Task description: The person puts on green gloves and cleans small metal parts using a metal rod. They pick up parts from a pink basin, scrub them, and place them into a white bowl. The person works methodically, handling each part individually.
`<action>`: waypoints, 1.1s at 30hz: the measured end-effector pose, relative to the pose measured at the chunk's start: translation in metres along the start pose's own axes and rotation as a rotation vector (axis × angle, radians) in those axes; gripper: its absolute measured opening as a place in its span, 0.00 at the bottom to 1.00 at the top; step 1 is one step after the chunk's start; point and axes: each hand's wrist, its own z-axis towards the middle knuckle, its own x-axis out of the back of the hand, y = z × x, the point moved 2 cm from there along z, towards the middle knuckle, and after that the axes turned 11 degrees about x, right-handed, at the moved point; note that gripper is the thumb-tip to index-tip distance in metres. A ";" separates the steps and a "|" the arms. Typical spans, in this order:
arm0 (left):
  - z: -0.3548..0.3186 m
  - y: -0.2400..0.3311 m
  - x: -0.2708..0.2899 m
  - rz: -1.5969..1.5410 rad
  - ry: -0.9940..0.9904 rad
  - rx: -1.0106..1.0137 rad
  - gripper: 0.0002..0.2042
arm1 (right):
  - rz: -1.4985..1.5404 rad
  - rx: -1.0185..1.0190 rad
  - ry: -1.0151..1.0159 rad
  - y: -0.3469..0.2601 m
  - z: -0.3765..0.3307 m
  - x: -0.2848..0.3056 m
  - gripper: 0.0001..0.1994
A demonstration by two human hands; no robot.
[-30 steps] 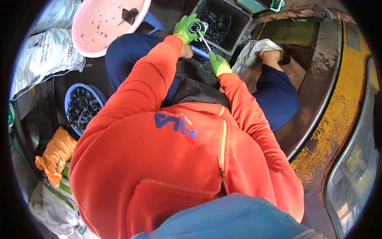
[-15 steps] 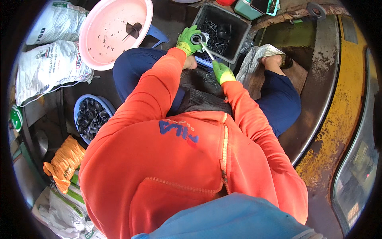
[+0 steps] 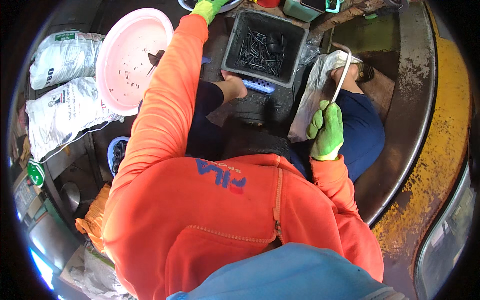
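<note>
My right hand (image 3: 327, 132), in a green glove, is closed round the lower end of a metal rod with a bent tip (image 3: 345, 74). It holds the rod up above my right leg, beside a silvery plastic sack (image 3: 312, 95). My left hand (image 3: 208, 9), gloved too, reaches far forward to a pale basin (image 3: 234, 6) at the upper edge. The frame edge cuts off its fingers, so what they hold does not show. Between the hands stands a black bin (image 3: 230, 41) with dark bolt-like metal pieces (image 3: 257, 54) in it.
A pink basin (image 3: 122, 60) with a dark piece and specks stands left of my left arm. Behind that arm is a blue basin (image 3: 111, 155) of black parts. White sacks (image 3: 67, 60) lie at far left. A rusty yellow metal edge (image 3: 425, 165) curves along the right.
My left hand has moved forward from beside the bin to the far basin; the black ring-shaped part no longer shows. My right hand has drawn back toward me, with the rod now pointing up.
</note>
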 end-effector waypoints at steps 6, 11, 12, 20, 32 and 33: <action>0.015 -0.099 -0.045 1.904 0.120 -0.433 0.20 | 0.258 -0.262 0.005 0.009 0.015 0.005 0.13; 0.045 -0.219 -0.068 1.682 0.206 0.193 0.33 | 0.218 -0.307 -0.089 0.010 0.014 0.003 0.14; 0.053 -0.230 -0.068 1.639 0.300 0.206 0.33 | 0.236 -0.291 -0.110 0.011 0.016 0.000 0.14; 0.058 -0.216 -0.048 2.000 0.155 -0.119 0.17 | 0.136 -0.247 -0.070 0.013 0.015 -0.006 0.12; -0.139 -0.118 0.043 0.369 0.271 0.534 0.14 | -0.761 0.356 -0.310 0.127 0.057 -0.016 0.14; -0.143 -0.121 0.045 0.439 0.277 0.550 0.13 | -0.876 0.293 -0.363 0.140 0.063 -0.021 0.19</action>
